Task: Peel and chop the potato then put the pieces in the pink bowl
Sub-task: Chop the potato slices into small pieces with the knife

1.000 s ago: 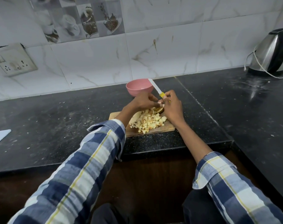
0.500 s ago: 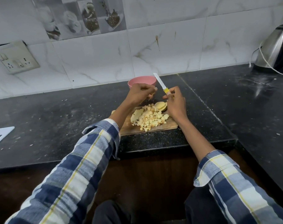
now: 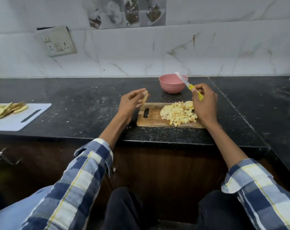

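Centrally, diced potato [image 3: 178,113] lies heaped on the wooden board [image 3: 150,120], whose near side sits close to the counter edge [image 3: 157,141]; the pink bowl [image 3: 171,84] stands just beyond, with bare counter left. Raised left hand [image 3: 132,102] pinches a potato slice [image 3: 145,98]; right hand [image 3: 204,103] grips a yellow-handled knife [image 3: 189,85], blade angled over the bowl. No legible writing

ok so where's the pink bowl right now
In the head view, the pink bowl sits on the black counter just behind the wooden chopping board, near the wall and slightly left of the knife.
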{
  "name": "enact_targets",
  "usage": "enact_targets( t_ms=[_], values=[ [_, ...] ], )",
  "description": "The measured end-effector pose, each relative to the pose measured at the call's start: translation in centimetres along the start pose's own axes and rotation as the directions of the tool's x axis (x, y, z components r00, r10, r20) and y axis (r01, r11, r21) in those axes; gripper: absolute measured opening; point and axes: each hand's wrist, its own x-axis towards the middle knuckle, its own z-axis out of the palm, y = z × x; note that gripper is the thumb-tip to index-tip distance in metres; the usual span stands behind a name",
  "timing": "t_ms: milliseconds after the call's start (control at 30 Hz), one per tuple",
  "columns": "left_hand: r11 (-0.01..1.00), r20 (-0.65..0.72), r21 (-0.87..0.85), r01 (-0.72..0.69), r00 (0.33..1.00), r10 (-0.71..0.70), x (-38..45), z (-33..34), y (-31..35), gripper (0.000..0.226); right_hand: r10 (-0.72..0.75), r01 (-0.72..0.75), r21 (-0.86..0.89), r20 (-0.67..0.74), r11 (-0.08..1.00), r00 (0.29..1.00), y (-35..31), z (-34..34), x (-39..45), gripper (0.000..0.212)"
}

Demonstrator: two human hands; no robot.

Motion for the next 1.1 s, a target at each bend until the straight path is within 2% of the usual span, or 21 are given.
enact_targets(
  t_ms=[100,200,333,400,533,700,900,1100],
  values=[
    [0.972,0.128,0.229,-0.057,0.991,0.028,-0.5,0.3,-0.7,0.037,-0.064,0.063,-0.029,-0.018,0.998,0.998,-2.3,0.6,-1.3,0.009],
    [0.876,0.315,0.449,-0.178,0.949,0.031,-0.2,1.4,-1.0,0.045,-0.084,0.082,-0.042,-0.041,0.996,0.996,-3.6,1.6,-2.6,0.007],
    [0.744,0.433,0.593,-0.307,0.901,0.026,0.2,2.1,0.0,0.052,-0.084,0.083,-0.044,-0.018,0.996,0.996,-3.4,2.1,-4.2,0.007],
    [0.707,0.401,0.626,-0.327,0.913,0.068,0.3,1.5,0.4,0.042,-0.067,0.067,-0.037,-0.004,0.997,0.998,-3.0,2.2,-4.5,0.007],
    [0.649,0.279,0.711,-0.270,0.956,0.093,0.1,-0.8,0.3,0.033,-0.005,0.004,-0.032,-0.039,0.999,0.999,-2.3,2.4,-4.2,0.009],
    [0.650,0.308,0.716,-0.255,0.951,0.033,-1.1,-2.2,0.0,0.014,-0.010,0.009,-0.051,-0.023,0.999,1.000,-2.1,2.5,-4.4,0.008],
    [0.627,0.290,0.742,-0.239,0.957,0.021,-0.7,-1.4,-0.2,0.010,0.012,-0.013,-0.058,-0.009,0.998,1.000,-2.2,2.4,-4.4,0.006],
    [0.571,0.255,0.776,-0.266,0.962,0.101,-0.1,0.6,-0.4,0.007,0.050,-0.051,-0.052,-0.005,0.997,0.999,-2.4,2.2,-4.5,0.007]
  ],
)
